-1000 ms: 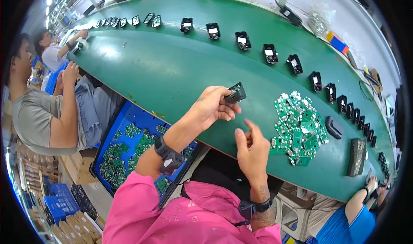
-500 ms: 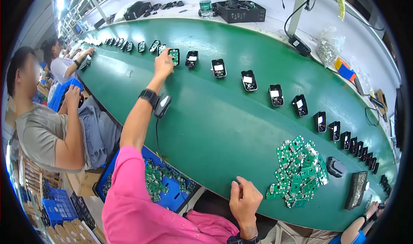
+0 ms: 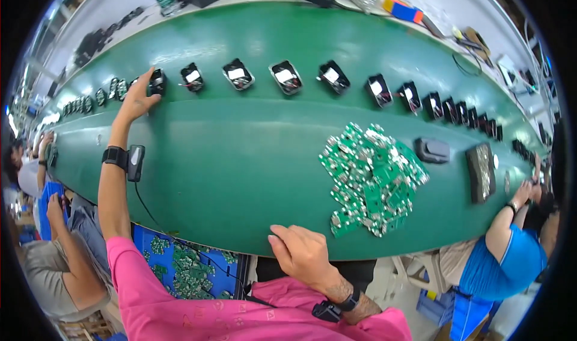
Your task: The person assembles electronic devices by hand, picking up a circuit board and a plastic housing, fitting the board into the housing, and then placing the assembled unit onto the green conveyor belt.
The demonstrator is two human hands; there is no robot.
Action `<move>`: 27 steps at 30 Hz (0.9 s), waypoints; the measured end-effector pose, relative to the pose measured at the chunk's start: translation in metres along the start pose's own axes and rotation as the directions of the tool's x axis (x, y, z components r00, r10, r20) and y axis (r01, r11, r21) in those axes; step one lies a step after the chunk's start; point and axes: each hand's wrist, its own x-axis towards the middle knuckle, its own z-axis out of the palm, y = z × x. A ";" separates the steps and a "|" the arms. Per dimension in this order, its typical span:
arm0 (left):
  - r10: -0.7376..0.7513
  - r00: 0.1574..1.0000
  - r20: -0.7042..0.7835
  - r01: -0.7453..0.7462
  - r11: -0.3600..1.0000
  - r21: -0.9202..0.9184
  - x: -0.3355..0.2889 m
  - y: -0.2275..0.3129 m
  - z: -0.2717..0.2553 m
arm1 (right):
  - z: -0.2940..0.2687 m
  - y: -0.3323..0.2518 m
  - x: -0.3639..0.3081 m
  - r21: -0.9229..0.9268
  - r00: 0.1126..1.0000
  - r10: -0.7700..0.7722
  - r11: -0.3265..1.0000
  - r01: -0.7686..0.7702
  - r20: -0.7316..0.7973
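My left hand (image 3: 139,97) reaches to the row at the far left, thumb and fingers closed around the edges of a small black housing (image 3: 158,82). The hand partly hides it. To its right stands another open black housing (image 3: 192,77) with a white label inside. Just left of the hand, a housing with a green circuit board (image 3: 122,89) stands in the row. My right hand (image 3: 302,254) hovers by the near table edge, fingers curled in, with nothing visible in it. Beyond it to the right lies a heap of green circuit boards (image 3: 375,181).
On the green table (image 3: 240,154), more black housings (image 3: 434,105) curve away right. A dark grey device (image 3: 433,150) and a dark block (image 3: 481,172) lie right of the heap. A blue tray (image 3: 225,275) of boards sits below. Co-workers (image 3: 502,257) sit at both sides.
My left hand has moved one housing to the right, from one with a green board to a black one. My view has turned right. The right hand's fingers have curled in more.
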 end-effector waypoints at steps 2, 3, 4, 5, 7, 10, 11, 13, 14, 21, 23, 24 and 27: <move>-0.063 0.998 0.002 0.063 0.998 -0.015 0.000 -0.016 -0.005 | -0.013 -0.007 -0.006 -0.037 1.000 -0.019 0.999 0.018 -0.012; -0.097 0.995 -0.030 0.098 0.994 0.044 -0.001 -0.005 -0.007 | -0.022 -0.007 -0.009 -0.075 0.998 -0.056 0.996 0.055 -0.015; -0.048 0.996 -0.080 0.052 0.998 0.044 -0.002 -0.003 -0.007 | -0.031 -0.007 -0.014 -0.107 0.992 -0.084 0.992 0.074 -0.090; -0.010 0.991 -0.134 0.018 0.998 0.054 -0.010 -0.003 -0.011 | -0.047 -0.009 -0.017 -0.219 0.991 -0.076 0.974 0.049 -0.114; -0.105 0.988 -0.112 0.106 0.994 0.000 -0.022 0.056 -0.019 | -0.078 -0.001 -0.024 -0.403 0.982 0.071 0.905 -0.136 -0.173; 0.017 0.986 -0.163 -0.049 0.980 -0.195 -0.070 0.116 -0.013 | -0.110 0.003 -0.008 -0.480 0.953 0.301 0.835 -0.269 -0.011; 0.036 0.997 -0.070 -0.053 0.963 -0.263 -0.083 0.154 -0.016 | -0.118 0.005 -0.002 -0.532 0.938 0.336 0.810 -0.245 0.080; 0.160 0.987 -0.006 -0.151 0.917 -0.369 -0.107 0.223 -0.010 | -0.128 0.009 0.006 -0.545 0.920 0.347 0.815 -0.198 0.185; 0.146 0.976 0.161 -0.077 0.926 -0.368 -0.115 0.259 -0.010 | -0.132 0.012 0.010 -0.561 0.891 0.364 0.812 -0.160 0.272; 0.307 0.950 -0.061 -0.307 0.881 -0.359 -0.171 0.321 0.043 | -0.135 0.024 0.019 -0.435 0.957 0.157 0.900 -0.036 0.245; 0.206 0.974 -0.097 -0.228 0.868 -0.441 -0.178 0.329 0.039 | -0.135 0.025 0.020 -0.448 0.954 0.106 0.893 0.032 0.279; 0.120 0.985 -0.125 -0.168 0.832 -0.529 -0.183 0.330 0.037 | -0.134 0.016 0.021 -0.358 0.937 0.268 0.917 -0.177 0.223; 0.046 0.974 -0.222 -0.158 0.841 -0.517 -0.205 0.330 0.037 | -0.115 0.011 0.015 -0.029 0.887 0.436 0.899 -0.437 0.155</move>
